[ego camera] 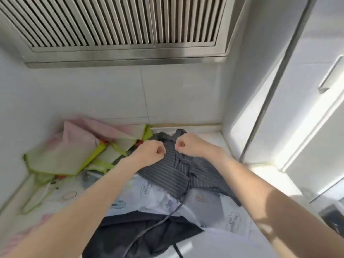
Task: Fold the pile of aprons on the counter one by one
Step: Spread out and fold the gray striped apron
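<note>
A grey striped apron [176, 174] lies crumpled on top of the pile on the counter. My left hand [150, 152] pinches its upper edge at the left, and my right hand [191, 145] pinches the same edge a little to the right, fingers curled. One grey strap [160, 222] trails from it toward me. Under it lies a white apron with cartoon prints [149, 198], and a dark apron [141, 237] sits nearest me. A cream apron with lime green trim [61, 159] and a pink apron [81, 127] lie at the back left.
The tiled wall [111, 94] closes the back and left of the counter. A steel range hood [121, 30] hangs overhead. A white cabinet or fridge side [260, 108] stands at the right, with a strip of bare counter [214, 138] beside it.
</note>
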{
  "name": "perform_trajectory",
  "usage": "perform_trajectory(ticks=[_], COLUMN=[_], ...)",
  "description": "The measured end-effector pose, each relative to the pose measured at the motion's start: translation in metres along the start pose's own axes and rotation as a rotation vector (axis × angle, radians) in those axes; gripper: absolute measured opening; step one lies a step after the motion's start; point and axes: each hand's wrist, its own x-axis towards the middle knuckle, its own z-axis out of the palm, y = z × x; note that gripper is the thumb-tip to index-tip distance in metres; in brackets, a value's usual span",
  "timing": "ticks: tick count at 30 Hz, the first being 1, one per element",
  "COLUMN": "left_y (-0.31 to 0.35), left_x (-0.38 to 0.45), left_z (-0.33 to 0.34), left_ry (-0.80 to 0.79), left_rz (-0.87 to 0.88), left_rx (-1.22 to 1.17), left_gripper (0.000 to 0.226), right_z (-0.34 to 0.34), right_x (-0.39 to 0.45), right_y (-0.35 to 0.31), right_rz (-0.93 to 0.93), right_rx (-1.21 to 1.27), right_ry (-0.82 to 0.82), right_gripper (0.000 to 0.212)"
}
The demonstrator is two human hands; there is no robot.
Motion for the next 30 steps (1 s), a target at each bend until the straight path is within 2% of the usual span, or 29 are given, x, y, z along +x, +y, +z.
perform_trajectory(ticks=[3,6,7,10,12,14,15,16,18,20,23,27,30], left_y=[-0.041,-0.065,-0.070,-0.084,-0.090,-0.093,-0.091,-0.086,-0.071,-0.059,-0.049,-0.035,-0.019], left_x=[-0.015,-0.021,-0.021,-0.019,-0.011,0.004,0.013,0.018,0.033,0.040,0.045,0.025,0.007], left_z=[0.023,0.035,0.039,0.045,0.043,0.037,0.033,0.028,0.007,-0.019,-0.060,-0.111,-0.145], left_ry=[-0.086,-0.078,-0.080,-0.109,-0.115,-0.104,-0.083,-0.040,0.152,0.257,0.281,0.192,0.235], left_rz=[-0.046,-0.044,-0.040,-0.045,-0.045,-0.035,-0.020,-0.017,-0.082,-0.168,-0.162,-0.024,0.062], left_rx=[-0.047,-0.045,-0.029,0.006,-0.008,-0.030,-0.101,-0.229,-0.466,-0.560,-0.639,-0.539,-0.401], left_gripper=[0.021,0.029,0.034,0.055,0.077,0.094,0.096,0.091,0.057,0.029,0.017,0.012,0.032], right_z=[0.062,0.113,0.127,0.149,0.126,0.081,0.053,0.028,-0.025,-0.063,-0.111,-0.158,-0.189], right_x=[0.020,0.036,0.036,0.045,0.055,0.069,0.074,0.076,0.075,0.069,0.061,0.041,0.024], right_y=[0.009,0.025,0.032,0.036,0.019,-0.009,-0.028,-0.047,-0.076,-0.092,-0.096,-0.110,-0.119], right_rz=[0.145,0.321,0.395,0.572,0.485,0.262,0.142,0.039,-0.090,-0.118,-0.133,-0.156,-0.106], right_rx=[0.023,0.077,0.111,0.273,0.418,0.401,0.359,0.332,0.353,0.516,0.717,0.525,0.222], right_ry=[-0.155,-0.239,-0.262,-0.252,-0.275,-0.319,-0.325,-0.327,-0.289,-0.173,-0.011,0.104,0.216], right_gripper=[0.031,0.064,0.065,0.022,0.024,0.019,0.023,0.026,0.025,0.021,0.019,0.021,0.033])
